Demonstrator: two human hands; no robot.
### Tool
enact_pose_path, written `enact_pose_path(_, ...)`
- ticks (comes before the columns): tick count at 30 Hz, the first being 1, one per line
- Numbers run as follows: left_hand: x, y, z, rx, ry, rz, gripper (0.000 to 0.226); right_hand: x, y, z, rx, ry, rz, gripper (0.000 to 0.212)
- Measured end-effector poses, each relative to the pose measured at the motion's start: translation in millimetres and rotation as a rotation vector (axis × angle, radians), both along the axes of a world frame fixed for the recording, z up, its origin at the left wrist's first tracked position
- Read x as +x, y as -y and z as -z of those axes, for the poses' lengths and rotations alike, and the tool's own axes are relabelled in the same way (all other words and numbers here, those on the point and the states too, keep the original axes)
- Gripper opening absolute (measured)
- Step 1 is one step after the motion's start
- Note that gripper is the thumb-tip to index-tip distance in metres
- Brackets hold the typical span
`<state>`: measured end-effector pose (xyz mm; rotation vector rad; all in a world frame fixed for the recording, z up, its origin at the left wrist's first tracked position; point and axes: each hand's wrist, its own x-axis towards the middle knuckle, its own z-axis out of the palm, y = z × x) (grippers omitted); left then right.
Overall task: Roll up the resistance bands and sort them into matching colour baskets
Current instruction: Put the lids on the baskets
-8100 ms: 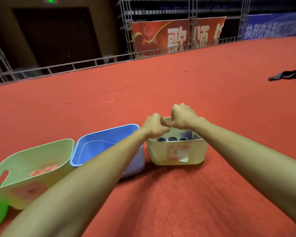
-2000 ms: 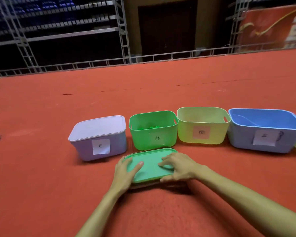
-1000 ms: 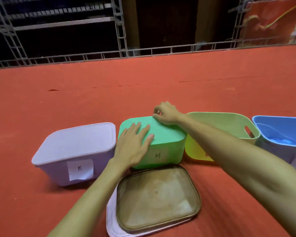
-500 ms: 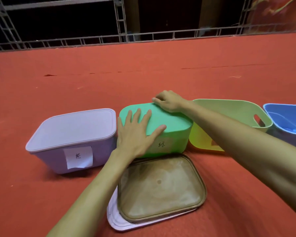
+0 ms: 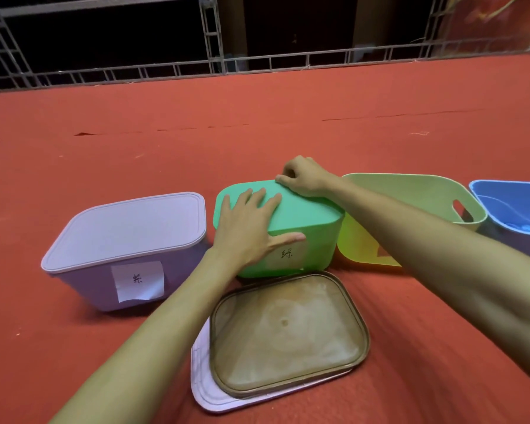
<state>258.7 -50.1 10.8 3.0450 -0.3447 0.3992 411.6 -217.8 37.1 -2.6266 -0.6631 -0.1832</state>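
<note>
Now L hand [image 5: 248,229] spread wide on smooth green lid [image 5: 308,209]; R hand [image 5: 303,178] curls round far rim.

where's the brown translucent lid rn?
Head view, lower centre: the brown translucent plastic lid lies flat on the red carpet, stacked on a pale lilac lid, directly in front of the closed green plastic basket.
</note>
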Motion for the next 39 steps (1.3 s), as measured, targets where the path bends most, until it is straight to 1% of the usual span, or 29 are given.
enact_pose_path(3, 2, 0, 4, -0.017, -0.039, 0.017, 0.106, -1, -2, 6, -0.041, 0.002, -0.019, 0.031)
enact_pose_path(6, -1, -2, 8, -0.004, -0.058, 0.018, 0.105, -4, -7, 14, -0.034, 0.034, -0.017, 0.027)
enact_pose_path(8, -2, -3, 9, -0.009, -0.061, 0.017, 0.105, -7, -8, 16, -0.027, 0.049, -0.01, 0.029)
enact_pose_path(10, -3, -2, 7, 0.001, -0.084, 0.018, 0.104, -8, -8, 15, -0.039, 0.025, -0.014, 0.033)
enact_pose_path(13, -12, 0, 0, -0.06, -0.11, 0.024, 0.104, -17, -9, 4, -0.138, -0.007, -0.006, 0.041)
enact_pose_path(14, -21, -2, -2, -0.116, -0.057, 0.038, 0.101, -24, -8, 0, -0.182, 0.026, 0.015, 0.044)
enact_pose_path(15, -33, -7, 0, -0.193, 0.045, 0.057, 0.093, -34, -5, -4, -0.187, 0.079, 0.037, 0.046)
enact_pose_path(16, -48, -15, 4, -0.275, 0.186, 0.068, 0.078, -47, 0, -4, -0.14, 0.145, 0.049, 0.046)
enact_pose_path(18, -85, -33, 23, -0.449, 0.455, -0.013, 0.042, -83, 15, 3, 0.093, 0.359, 0.042, 0.041)
enact_pose_path(19, -102, -43, 36, -0.53, 0.508, -0.09, 0.031, -106, 25, 12, 0.22, 0.492, 0.03, 0.035)
enact_pose_path(20, -117, -52, 51, -0.591, 0.498, -0.174, 0.028, -131, 34, 22, 0.307, 0.589, 0.02, 0.029)
enact_pose_path(21, -128, -60, 68, -0.616, 0.427, -0.248, 0.031, -157, 43, 33, 0.347, 0.634, 0.0, 0.023)
enact_pose_path(22, -136, -66, 85, -0.611, 0.309, -0.303, 0.039, -182, 51, 45, 0.339, 0.644, -0.042, 0.021)
enact_pose_path(23, -140, -68, 100, -0.59, 0.168, -0.336, 0.05, -205, 59, 58, 0.298, 0.613, -0.106, 0.024)
enact_pose_path(24, -142, -67, 113, -0.566, 0.041, -0.348, 0.06, -226, 65, 73, 0.223, 0.526, -0.174, 0.031)
enact_pose_path(25, -142, -62, 122, -0.552, -0.051, -0.349, 0.064, -243, 72, 86, 0.104, 0.384, -0.232, 0.047)
enact_pose_path(27, -137, -47, 129, -0.572, -0.145, -0.313, 0.066, -270, 88, 105, -0.196, 0.056, -0.283, 0.093)
enact_pose_path(28, -133, -35, 128, -0.596, -0.168, -0.276, 0.066, -278, 98, 110, -0.29, -0.029, -0.282, 0.109)
enact_pose_path(29, -129, -21, 122, -0.621, -0.198, -0.249, 0.06, -284, 110, 111, -0.329, -0.056, -0.273, 0.116)
enact_pose_path(30, -125, -6, 118, -0.64, -0.221, -0.221, 0.051, -287, 124, 109, -0.326, -0.067, -0.255, 0.115)
enact_pose_path(31, -121, 9, 116, -0.654, -0.244, -0.203, 0.041, -288, 138, 105, -0.312, -0.061, -0.243, 0.107)
enact_pose_path(33, -117, 40, 115, -0.679, -0.263, -0.167, 0.029, -291, 168, 95, -0.33, 0.005, -0.24, 0.081)
enact_pose_path(34, -115, 57, 116, -0.708, -0.261, -0.158, 0.029, -293, 184, 91, -0.345, 0.04, -0.243, 0.069)
enact_pose_path(35, -114, 73, 114, -0.739, -0.258, -0.15, 0.031, -295, 199, 88, -0.339, 0.061, -0.256, 0.063)
enact_pose_path(37, -113, 106, 107, -0.817, -0.249, -0.102, 0.038, -300, 228, 80, -0.297, 0.066, -0.274, 0.061)
enact_pose_path(39, -105, 127, 105, -0.962, -0.265, -0.087, 0.044, -302, 252, 69, -0.226, 0.09, -0.264, 0.048)
